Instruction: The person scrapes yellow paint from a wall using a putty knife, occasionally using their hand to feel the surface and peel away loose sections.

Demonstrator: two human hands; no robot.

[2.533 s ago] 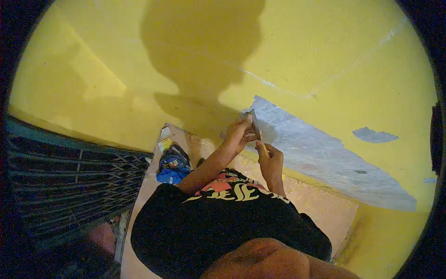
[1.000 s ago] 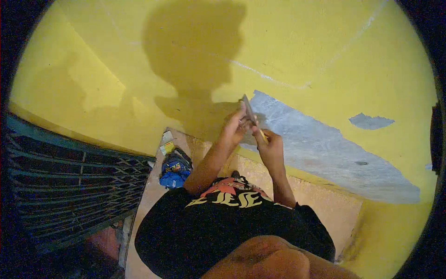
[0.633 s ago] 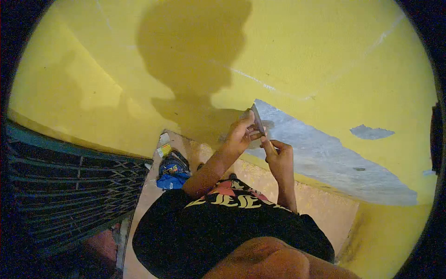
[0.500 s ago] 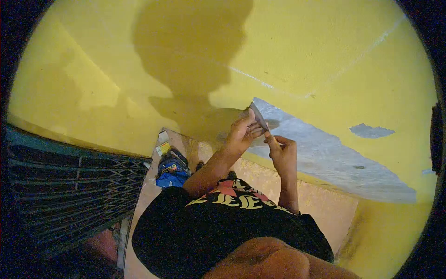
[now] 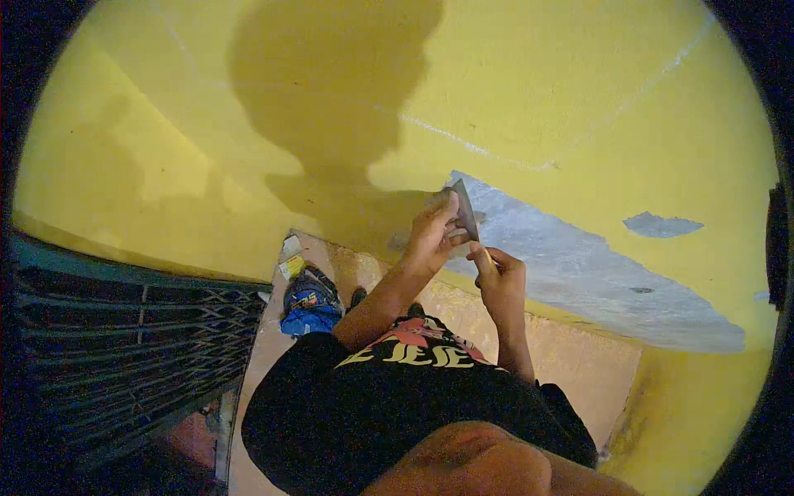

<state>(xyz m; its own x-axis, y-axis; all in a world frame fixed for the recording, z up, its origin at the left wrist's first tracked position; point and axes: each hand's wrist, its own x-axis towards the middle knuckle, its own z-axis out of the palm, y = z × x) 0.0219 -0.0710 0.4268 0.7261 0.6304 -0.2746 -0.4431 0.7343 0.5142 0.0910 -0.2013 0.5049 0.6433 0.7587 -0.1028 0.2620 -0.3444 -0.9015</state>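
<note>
A putty knife (image 5: 466,213) is held between both hands in front of the wall. My right hand (image 5: 503,274) is closed round its light-coloured handle. My left hand (image 5: 433,231) pinches the broad metal blade, its thumb along the near edge and the other fingers curled beside it. Behind and to the right of the knife, a large grey patch (image 5: 571,273) of bare surface shows in the yellow wall (image 5: 529,74). What lies on the blade, if anything, is too small to make out.
A smaller grey patch (image 5: 662,224) lies to the right. On the floor ledge (image 5: 591,364) at left stands a blue printed bag (image 5: 311,310), with a yellow-and-white packet (image 5: 291,258) beyond it. A dark folding metal gate (image 5: 141,347) borders the left side. My head's shadow falls on the wall.
The putty knife has turned slightly, so its blade stands steeper and shows more of its flat face. Both hands stay on it, with only small shifts.
</note>
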